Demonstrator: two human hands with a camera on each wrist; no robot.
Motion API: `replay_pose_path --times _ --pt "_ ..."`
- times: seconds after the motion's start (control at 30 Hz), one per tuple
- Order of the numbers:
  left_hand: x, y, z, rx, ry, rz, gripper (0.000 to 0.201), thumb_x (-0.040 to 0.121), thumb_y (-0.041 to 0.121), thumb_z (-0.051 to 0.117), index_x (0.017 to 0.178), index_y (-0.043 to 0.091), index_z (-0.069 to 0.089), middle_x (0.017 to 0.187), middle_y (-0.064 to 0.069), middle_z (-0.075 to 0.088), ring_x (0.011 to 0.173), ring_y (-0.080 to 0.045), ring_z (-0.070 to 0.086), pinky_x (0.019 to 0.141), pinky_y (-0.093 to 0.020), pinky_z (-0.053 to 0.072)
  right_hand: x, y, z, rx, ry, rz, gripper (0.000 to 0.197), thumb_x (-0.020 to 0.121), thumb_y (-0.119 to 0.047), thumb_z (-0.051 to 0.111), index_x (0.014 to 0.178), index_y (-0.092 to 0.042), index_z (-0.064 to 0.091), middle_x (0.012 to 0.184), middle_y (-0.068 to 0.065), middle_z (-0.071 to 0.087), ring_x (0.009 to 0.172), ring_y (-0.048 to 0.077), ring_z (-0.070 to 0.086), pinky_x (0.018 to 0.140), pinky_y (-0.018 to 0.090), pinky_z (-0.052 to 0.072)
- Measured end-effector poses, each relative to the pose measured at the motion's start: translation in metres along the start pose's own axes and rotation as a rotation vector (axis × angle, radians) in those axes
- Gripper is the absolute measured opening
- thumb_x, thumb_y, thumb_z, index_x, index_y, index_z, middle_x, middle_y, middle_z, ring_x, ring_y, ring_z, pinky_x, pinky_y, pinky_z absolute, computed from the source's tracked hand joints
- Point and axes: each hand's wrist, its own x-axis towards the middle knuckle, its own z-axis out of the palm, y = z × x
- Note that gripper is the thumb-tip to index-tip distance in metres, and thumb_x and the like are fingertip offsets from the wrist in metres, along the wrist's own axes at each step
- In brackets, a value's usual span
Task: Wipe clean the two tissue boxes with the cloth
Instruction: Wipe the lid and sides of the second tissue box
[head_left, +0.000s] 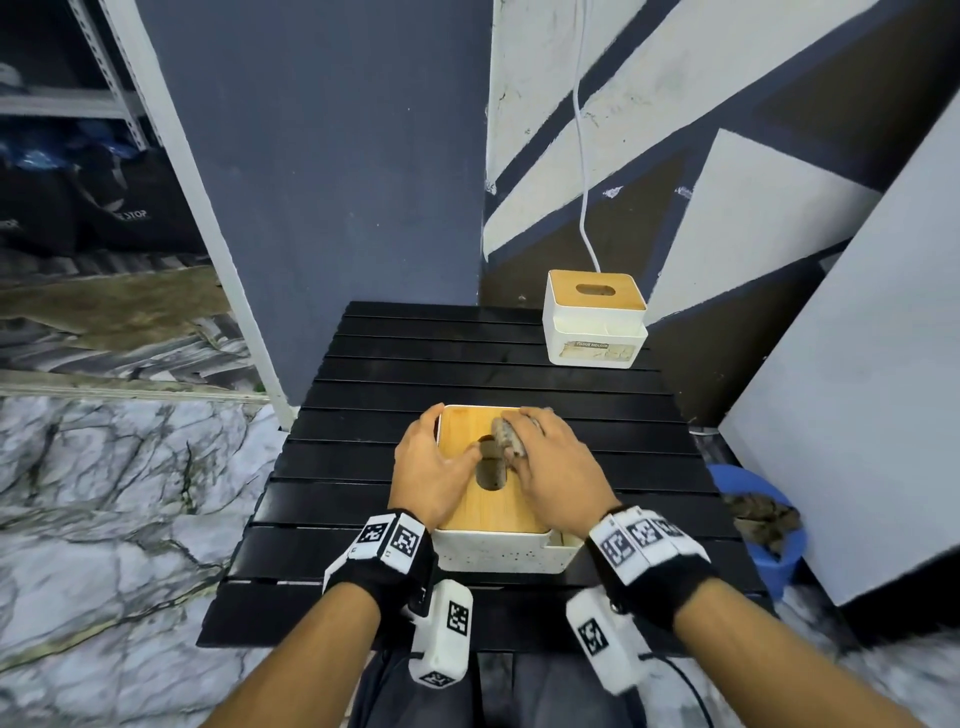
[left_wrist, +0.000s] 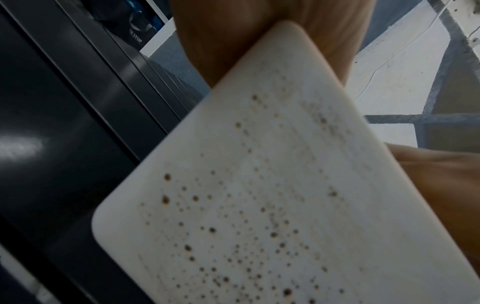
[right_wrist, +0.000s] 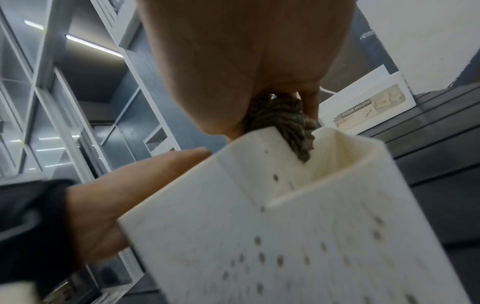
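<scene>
A white tissue box with a wooden lid (head_left: 470, 499) stands near the front of the black slatted table (head_left: 415, 353); brown specks cover its side (left_wrist: 272, 216) (right_wrist: 298, 236). My left hand (head_left: 428, 462) grips its left edge, thumb on the lid near the oval slot. My right hand (head_left: 545, 467) presses a crumpled brown-grey cloth (head_left: 506, 439) (right_wrist: 285, 119) onto the lid's far right part, fingers curled over it. A second white tissue box (head_left: 595, 319), labelled tissue holder (right_wrist: 371, 107), sits at the table's far right corner.
A blue bucket (head_left: 774, 540) holding another dirty rag (head_left: 763, 519) stands on the floor right of the table. White boards lean on the wall at right. A white cable (head_left: 584, 156) hangs behind the far box. Marble floor lies to the left.
</scene>
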Motion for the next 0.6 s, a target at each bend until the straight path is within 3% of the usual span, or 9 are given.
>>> replay_pose_path --times 0.07,0.2,0.3,0.4,0.47,0.6 --pt "0.0 0.002 -0.001 0.023 -0.009 0.003 0.072 0.086 0.03 0.072 0.148 0.017 0.038 0.145 -0.007 0.048 0.133 -0.024 0.045 0.11 -0.042 0.041 0.018 0.002 -0.005 -0.034 -0.038 0.032 0.045 0.098 -0.03 0.04 0.141 -0.024 0.031 0.143 0.0 0.035 0.133 0.022 0.032 0.102 0.045 0.039" --pt "0.0 0.009 -0.006 0.138 -0.042 0.022 0.072 0.089 0.033 0.069 0.15 0.014 0.036 0.147 -0.009 0.046 0.135 -0.025 0.043 0.111 -0.037 0.036 0.039 0.007 -0.01 -0.025 -0.105 0.066 0.044 0.098 -0.033 0.04 0.141 -0.024 0.031 0.142 0.004 0.036 0.126 0.026 0.041 0.101 0.044 0.04" --pt "-0.007 0.021 -0.012 0.201 0.039 0.104 0.067 0.092 0.033 0.066 0.15 0.013 0.037 0.149 -0.006 0.043 0.138 -0.021 0.038 0.113 -0.031 0.029 0.044 0.009 -0.009 0.057 -0.123 0.092 0.045 0.098 -0.031 0.043 0.141 -0.023 0.032 0.141 0.006 0.036 0.124 0.029 0.044 0.102 0.041 0.041" --pt "-0.017 0.037 -0.012 0.068 0.055 0.17 0.049 0.093 0.025 0.063 0.14 0.019 0.052 0.123 0.001 0.059 0.114 -0.015 0.056 0.105 -0.033 0.044 0.046 0.012 -0.007 0.14 -0.117 0.094 0.044 0.098 -0.029 0.044 0.14 -0.022 0.035 0.14 0.009 0.037 0.123 0.031 0.045 0.105 0.041 0.037" --pt "-0.022 0.046 -0.007 -0.006 -0.068 0.065 0.041 0.093 0.028 0.061 0.133 0.019 0.056 0.105 0.002 0.066 0.101 -0.017 0.063 0.095 -0.039 0.052 0.046 0.014 -0.007 0.187 -0.117 0.093 0.042 0.097 -0.028 0.044 0.139 -0.022 0.038 0.138 0.01 0.039 0.122 0.031 0.045 0.106 0.041 0.035" --pt "-0.022 0.059 0.003 -0.124 -0.212 -0.198 0.06 0.079 0.049 0.053 0.131 0.02 0.049 0.114 -0.015 0.068 0.107 -0.036 0.065 0.095 -0.049 0.053 0.047 0.017 -0.008 0.252 -0.117 0.086 0.04 0.097 -0.027 0.045 0.136 -0.02 0.041 0.134 0.01 0.042 0.123 0.029 0.043 0.106 0.041 0.034"
